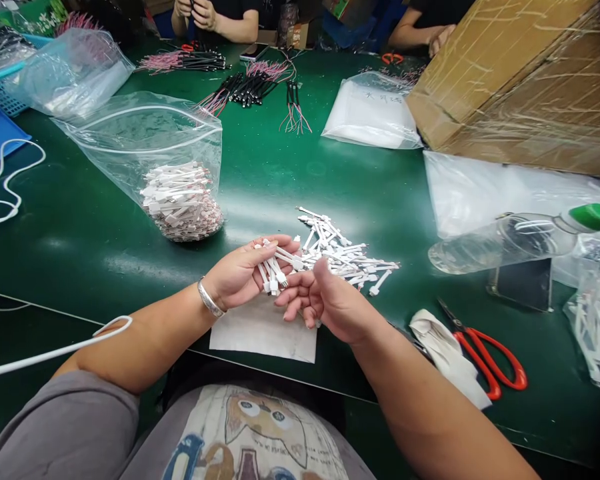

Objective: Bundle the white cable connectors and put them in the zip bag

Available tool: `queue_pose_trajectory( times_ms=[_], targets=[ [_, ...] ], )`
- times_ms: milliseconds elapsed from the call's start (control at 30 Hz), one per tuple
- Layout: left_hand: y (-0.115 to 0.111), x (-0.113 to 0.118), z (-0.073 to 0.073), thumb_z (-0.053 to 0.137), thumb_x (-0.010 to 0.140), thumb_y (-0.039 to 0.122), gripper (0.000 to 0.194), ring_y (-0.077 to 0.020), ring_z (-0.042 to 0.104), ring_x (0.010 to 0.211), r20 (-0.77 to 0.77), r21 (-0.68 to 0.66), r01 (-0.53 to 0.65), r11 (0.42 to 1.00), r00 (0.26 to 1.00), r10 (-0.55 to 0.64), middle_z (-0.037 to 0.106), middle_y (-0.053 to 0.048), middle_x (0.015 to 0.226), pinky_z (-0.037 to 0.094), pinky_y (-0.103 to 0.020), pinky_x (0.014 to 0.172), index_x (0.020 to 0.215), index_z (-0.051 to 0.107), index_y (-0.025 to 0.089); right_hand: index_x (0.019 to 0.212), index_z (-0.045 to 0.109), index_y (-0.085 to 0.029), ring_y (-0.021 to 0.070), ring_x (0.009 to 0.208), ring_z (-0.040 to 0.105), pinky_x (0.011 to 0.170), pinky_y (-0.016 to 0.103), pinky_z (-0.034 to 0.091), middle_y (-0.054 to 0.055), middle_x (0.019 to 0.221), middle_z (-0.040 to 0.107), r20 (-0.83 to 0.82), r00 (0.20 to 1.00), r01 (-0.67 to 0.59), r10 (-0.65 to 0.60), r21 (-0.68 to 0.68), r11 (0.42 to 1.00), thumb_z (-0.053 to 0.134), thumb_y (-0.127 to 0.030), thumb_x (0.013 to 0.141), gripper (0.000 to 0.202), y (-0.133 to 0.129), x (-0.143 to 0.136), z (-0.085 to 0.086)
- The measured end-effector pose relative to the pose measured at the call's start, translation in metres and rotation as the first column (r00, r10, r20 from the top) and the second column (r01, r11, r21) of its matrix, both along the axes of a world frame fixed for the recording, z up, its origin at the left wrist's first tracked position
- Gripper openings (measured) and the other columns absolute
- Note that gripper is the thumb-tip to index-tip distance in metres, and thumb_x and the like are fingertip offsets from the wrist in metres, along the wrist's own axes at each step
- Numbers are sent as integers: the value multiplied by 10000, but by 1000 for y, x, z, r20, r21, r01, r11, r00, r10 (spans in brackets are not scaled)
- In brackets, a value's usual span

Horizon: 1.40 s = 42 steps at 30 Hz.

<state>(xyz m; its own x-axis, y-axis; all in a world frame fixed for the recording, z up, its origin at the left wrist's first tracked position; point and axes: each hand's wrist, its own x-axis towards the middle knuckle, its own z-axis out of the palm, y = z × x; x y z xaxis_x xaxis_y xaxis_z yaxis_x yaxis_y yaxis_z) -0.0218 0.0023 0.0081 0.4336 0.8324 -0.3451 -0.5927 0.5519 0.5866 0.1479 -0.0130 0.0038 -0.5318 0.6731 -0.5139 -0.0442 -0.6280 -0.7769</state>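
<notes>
A small bunch of short white cables with plug ends (272,275) lies across the fingers of my left hand (245,270), held under the thumb. My right hand (330,303) is right beside it, thumb raised and fingers loosely bent and apart; I see nothing held in it. Its fingertips are close to the plug ends, and whether they touch I cannot tell. Just beyond both hands spreads a loose pile of the same white cables (345,253). Below the hands, a white sheet (265,333) lies at the table's near edge.
A clear zip bag (180,200) of white cables stands left. At right are red-handled scissors (490,360), a white cloth (445,353), a plastic bottle (505,241), a dark phone-like slab (525,283) and a large carton (520,80). Black-and-pink wire bundles (250,87) lie near two co-workers opposite.
</notes>
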Motion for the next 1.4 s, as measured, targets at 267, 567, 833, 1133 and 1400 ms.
queue_pose_trajectory(
  times_ms=[267,567,833,1133,1400],
  targets=[
    [-2,2,-1,506,832,166,187,-174,617,887,-20,-10,4,1000,1000,-4,632,-86,1026,464,-324,814,967,633,142,728,575,-138,79,501,589,384,136,354,26,663,651,100,992,75,-78,40,996,701,-388,686,283,-4,-5,1],
    [0,3,0,473,840,127,169,-171,622,835,-38,-63,-53,997,998,51,639,-95,1005,482,-331,759,929,616,119,707,587,-144,85,511,557,421,172,380,18,639,623,192,964,143,-183,205,968,672,-401,699,270,1,-2,3],
    [-1,3,3,477,838,123,165,-161,626,820,-47,-55,-66,996,997,63,639,-94,1001,486,-321,766,932,612,126,772,615,-140,124,596,625,432,174,394,57,744,669,174,985,-8,-11,107,994,673,-441,702,315,-4,-5,0],
    [-2,5,3,448,850,121,183,-151,620,800,-46,-34,-73,997,996,71,631,-88,1018,490,-309,745,917,618,120,810,615,-155,119,591,621,410,165,385,43,757,660,173,983,28,-56,160,987,664,-470,701,336,-5,-6,-2],
    [-3,7,3,468,846,128,172,-147,618,827,-56,-32,-91,995,994,89,631,-89,1021,466,-330,826,918,624,123,821,621,-158,140,601,632,427,185,411,53,770,677,300,953,-27,-45,234,972,636,-449,737,304,-13,-14,-4]
  ],
)
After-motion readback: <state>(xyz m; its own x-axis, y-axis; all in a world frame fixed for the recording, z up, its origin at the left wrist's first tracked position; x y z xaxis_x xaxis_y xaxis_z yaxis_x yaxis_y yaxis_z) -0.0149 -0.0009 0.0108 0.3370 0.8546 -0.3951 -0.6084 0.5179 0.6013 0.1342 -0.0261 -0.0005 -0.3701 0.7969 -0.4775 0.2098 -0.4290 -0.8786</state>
